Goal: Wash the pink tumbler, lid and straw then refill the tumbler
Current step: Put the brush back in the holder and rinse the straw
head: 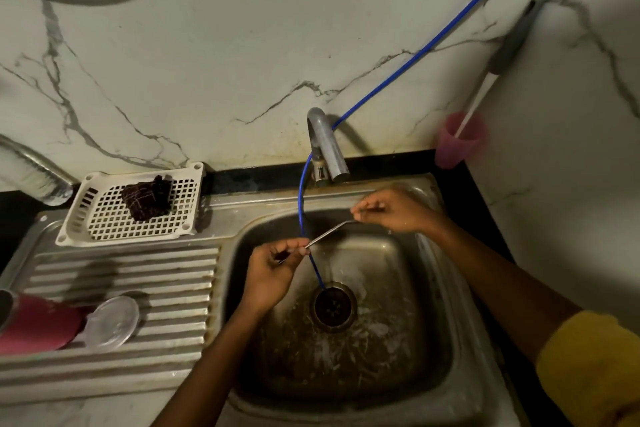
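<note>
The pink tumbler [34, 326] is cut off at left — my left hand [273, 270] and right hand [398, 211] pinch the straw [329, 233] by its ends.

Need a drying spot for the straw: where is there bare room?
The ribbed drainboard is bare between the lid and the basin, in front of the basket. Its left end is crowded with tumbler and lid; the basket holds a scrubber.
</note>
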Available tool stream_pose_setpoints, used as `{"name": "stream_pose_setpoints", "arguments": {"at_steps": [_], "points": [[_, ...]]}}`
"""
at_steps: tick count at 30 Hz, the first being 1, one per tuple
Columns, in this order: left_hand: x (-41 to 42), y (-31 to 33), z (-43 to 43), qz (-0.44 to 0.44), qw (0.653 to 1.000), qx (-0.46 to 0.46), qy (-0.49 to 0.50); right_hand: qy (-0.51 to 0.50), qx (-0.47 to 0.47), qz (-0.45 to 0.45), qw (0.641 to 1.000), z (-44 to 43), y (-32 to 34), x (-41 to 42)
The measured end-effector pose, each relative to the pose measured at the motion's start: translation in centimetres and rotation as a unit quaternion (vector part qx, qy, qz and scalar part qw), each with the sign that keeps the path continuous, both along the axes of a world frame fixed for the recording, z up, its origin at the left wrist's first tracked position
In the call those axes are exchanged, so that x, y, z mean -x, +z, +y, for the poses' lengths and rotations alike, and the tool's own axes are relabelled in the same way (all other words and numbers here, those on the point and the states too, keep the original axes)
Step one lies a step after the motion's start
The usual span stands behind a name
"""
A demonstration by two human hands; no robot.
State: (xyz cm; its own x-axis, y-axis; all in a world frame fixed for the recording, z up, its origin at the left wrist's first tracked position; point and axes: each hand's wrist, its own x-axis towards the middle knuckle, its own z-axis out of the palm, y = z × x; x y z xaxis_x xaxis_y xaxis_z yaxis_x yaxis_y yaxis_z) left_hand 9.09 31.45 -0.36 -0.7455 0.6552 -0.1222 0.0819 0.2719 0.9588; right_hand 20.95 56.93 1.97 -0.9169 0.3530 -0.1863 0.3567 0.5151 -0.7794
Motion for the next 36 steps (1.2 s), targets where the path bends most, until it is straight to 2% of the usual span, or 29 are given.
{"name": "stream_pose_setpoints", "arguments": {"at_steps": [5,8,11,15,20,25,29,36], "points": [[-2.0,-0.7,-3.0,-0.025,1.0,-0.005,0.012,-0.059,0.075,0.045,0.994,-4.4,-2.0,-3.8],[-2.8,-1.0,-4.7,-0.029,0.999,-0.007,0.024,-0.123,0.147,0.082,0.978,-6.6,-1.6,-4.1],[-3.6,-1.0,-6.5,-0.034,0.999,-0.01,0.023,-0.144,0.199,0.088,0.965,-8.5,-0.8,-3.5],[-3.7,-2.2,-10.6,0.028,0.999,0.043,-0.014,-0.15,0.219,0.097,0.959,-10.6,0.0,-2.0],[-1.9,-3.2,-18.6,0.169,0.982,0.08,-0.019,-0.156,0.224,0.094,0.957,-12.7,1.0,1.1],[1.8,-4.0,-26.6,0.258,0.959,0.116,0.022,-0.111,0.213,0.077,0.968,-16.2,1.2,6.3],[3.1,-4.9,-30.0,0.317,0.927,0.192,0.055,-0.048,0.18,0.024,0.982,-19.7,0.0,11.1],[2.8,-5.8,-31.3,0.285,0.924,0.249,0.055,0.095,0.105,-0.097,0.985,-23.1,-2.3,19.0]]}}
